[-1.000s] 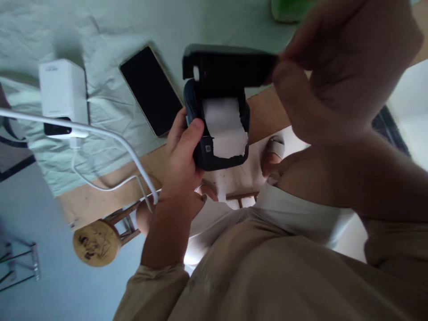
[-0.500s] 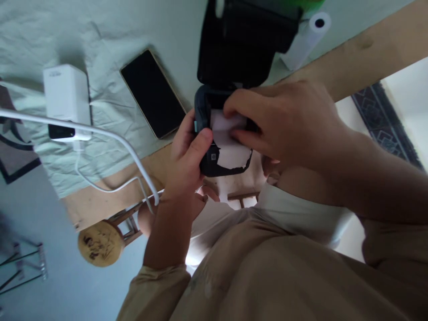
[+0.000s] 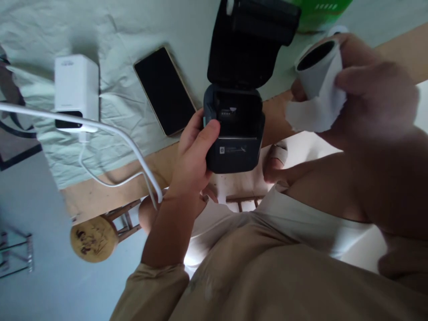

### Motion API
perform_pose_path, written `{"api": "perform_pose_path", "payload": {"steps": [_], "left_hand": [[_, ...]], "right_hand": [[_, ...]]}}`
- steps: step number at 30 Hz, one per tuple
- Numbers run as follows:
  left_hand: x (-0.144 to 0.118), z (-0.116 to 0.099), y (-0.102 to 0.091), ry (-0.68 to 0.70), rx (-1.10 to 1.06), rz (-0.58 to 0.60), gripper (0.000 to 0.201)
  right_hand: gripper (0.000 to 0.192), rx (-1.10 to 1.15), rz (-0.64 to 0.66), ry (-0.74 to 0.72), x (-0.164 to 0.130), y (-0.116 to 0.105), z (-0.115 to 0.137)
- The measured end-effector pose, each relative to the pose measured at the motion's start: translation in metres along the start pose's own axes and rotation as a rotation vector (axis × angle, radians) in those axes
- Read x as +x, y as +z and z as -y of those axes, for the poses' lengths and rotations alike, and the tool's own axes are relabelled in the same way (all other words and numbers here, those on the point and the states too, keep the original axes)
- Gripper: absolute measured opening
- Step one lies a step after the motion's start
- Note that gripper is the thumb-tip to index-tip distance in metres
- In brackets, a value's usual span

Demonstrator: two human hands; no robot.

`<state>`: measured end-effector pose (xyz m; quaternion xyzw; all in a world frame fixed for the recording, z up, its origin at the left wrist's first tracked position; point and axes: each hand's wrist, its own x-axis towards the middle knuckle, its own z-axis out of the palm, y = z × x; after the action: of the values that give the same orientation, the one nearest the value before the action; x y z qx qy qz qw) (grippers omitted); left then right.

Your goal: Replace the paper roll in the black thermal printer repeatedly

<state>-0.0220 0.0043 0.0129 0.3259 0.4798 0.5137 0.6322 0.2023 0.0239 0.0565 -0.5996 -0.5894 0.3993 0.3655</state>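
Note:
My left hand (image 3: 197,151) is wrapped round the left side of a small dark label printer (image 3: 237,156), its thumb on the top edge. The printer's black lid (image 3: 245,53) stands wide open, and no roll lies in its compartment. To the right, my right hand (image 3: 371,84) grips a white paper roll (image 3: 323,84) with a dark hollow core. A torn flap of paper hangs loose from that roll. The right hand is partly smeared by motion. Left of the printer a phone (image 3: 165,91) lies screen up on the cloth.
A white power bank (image 3: 76,91) with a cable (image 3: 123,138) plugged in sits on the pale cloth (image 3: 113,26). A green box (image 3: 324,13) stands at the back right. Below the table's wooden edge (image 3: 110,196) is a round stool (image 3: 93,238).
My right hand has lifted the paper roll out of the printer and carried it up to the right. The left hand still holds the printer, whose compartment now shows bare.

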Motion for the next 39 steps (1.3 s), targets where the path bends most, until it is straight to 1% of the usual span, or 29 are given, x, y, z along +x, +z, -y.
{"api": "perform_pose_path", "payload": {"steps": [2, 3, 4, 5, 9, 11, 13, 15, 20, 22, 23, 24, 25, 27, 28, 29, 30, 32, 34, 35, 37, 39], "left_hand": [[-0.001, 0.001, 0.001, 0.011, 0.012, 0.0, 0.024], [-0.001, 0.001, 0.001, 0.014, 0.008, 0.004, 0.025], [-0.002, 0.002, 0.0, 0.017, 0.001, 0.008, 0.026], [-0.002, 0.002, 0.0, 0.022, -0.006, 0.01, 0.027], [-0.002, 0.003, -0.001, 0.031, 0.0, -0.005, 0.027], [-0.002, 0.002, -0.001, 0.026, 0.003, -0.004, 0.026], [-0.002, 0.001, -0.001, 0.018, 0.001, -0.007, 0.024], [-0.003, 0.001, 0.0, 0.013, -0.014, -0.009, 0.023], [-0.003, 0.002, 0.001, 0.022, -0.108, 0.034, 0.021], [-0.003, 0.001, 0.001, 0.021, -0.114, 0.033, 0.018], [-0.003, 0.001, 0.001, 0.018, -0.109, 0.032, 0.016], [-0.003, 0.001, 0.0, 0.015, -0.1, 0.031, 0.016], [-0.003, 0.001, 0.0, 0.014, -0.089, 0.027, 0.017], [-0.004, 0.001, -0.001, 0.004, -0.054, 0.015, 0.021], [-0.004, 0.001, -0.001, 0.002, -0.035, 0.004, 0.024], [-0.004, 0.001, -0.001, -0.001, -0.021, -0.009, 0.027], [-0.004, 0.001, -0.002, -0.004, -0.009, -0.016, 0.029], [-0.004, 0.001, -0.002, -0.002, -0.001, -0.011, 0.031], [-0.003, 0.001, -0.002, 0.002, 0.002, -0.003, 0.029], [-0.002, 0.001, -0.001, 0.0, 0.006, 0.002, 0.028], [-0.002, 0.001, -0.001, -0.001, 0.01, 0.007, 0.026], [-0.002, 0.001, 0.0, 0.002, 0.002, 0.013, 0.026]], "right_hand": [[0.035, 0.085, 0.048, -0.058, 0.001, -0.002, -0.011], [0.04, 0.098, 0.057, -0.074, 0.002, -0.004, -0.016], [0.043, 0.059, 0.059, -0.098, 0.003, -0.005, -0.019], [0.04, 0.001, 0.061, -0.132, 0.004, -0.006, -0.021], [0.02, -0.225, 0.035, -0.288, 0.006, -0.004, -0.021], [0.02, -0.277, -0.011, -0.322, 0.007, -0.001, -0.021], [0.027, -0.308, -0.068, -0.331, 0.01, 0.001, -0.022], [0.035, -0.332, -0.095, -0.323, 0.015, 0.004, -0.027], [0.043, -0.471, -0.056, -0.197, 0.026, 0.01, -0.038], [0.051, -0.47, -0.058, -0.185, 0.024, 0.01, -0.04], [0.055, -0.446, -0.072, -0.224, 0.021, 0.007, -0.04], [0.056, -0.411, -0.107, -0.301, 0.018, 0.004, -0.041], [0.054, -0.377, -0.166, -0.41, 0.015, -0.002, -0.042], [0.043, -0.359, -0.33, -0.615, 0.014, -0.016, -0.045], [0.04, -0.395, -0.41, -0.674, 0.015, -0.023, -0.048], [0.04, -0.458, -0.461, -0.697, 0.019, -0.03, -0.051], [0.044, -0.53, -0.466, -0.676, 0.024, -0.035, -0.055], [0.054, -0.632, -0.378, -0.545, 0.035, -0.039, -0.06], [0.055, -0.643, -0.27, -0.394, 0.045, -0.036, -0.064], [0.053, -0.629, -0.249, -0.329, 0.049, -0.033, -0.065], [0.047, -0.614, -0.267, -0.265, 0.051, -0.027, -0.065], [0.047, -0.578, -0.273, -0.262, 0.05, -0.025, -0.064]]}}
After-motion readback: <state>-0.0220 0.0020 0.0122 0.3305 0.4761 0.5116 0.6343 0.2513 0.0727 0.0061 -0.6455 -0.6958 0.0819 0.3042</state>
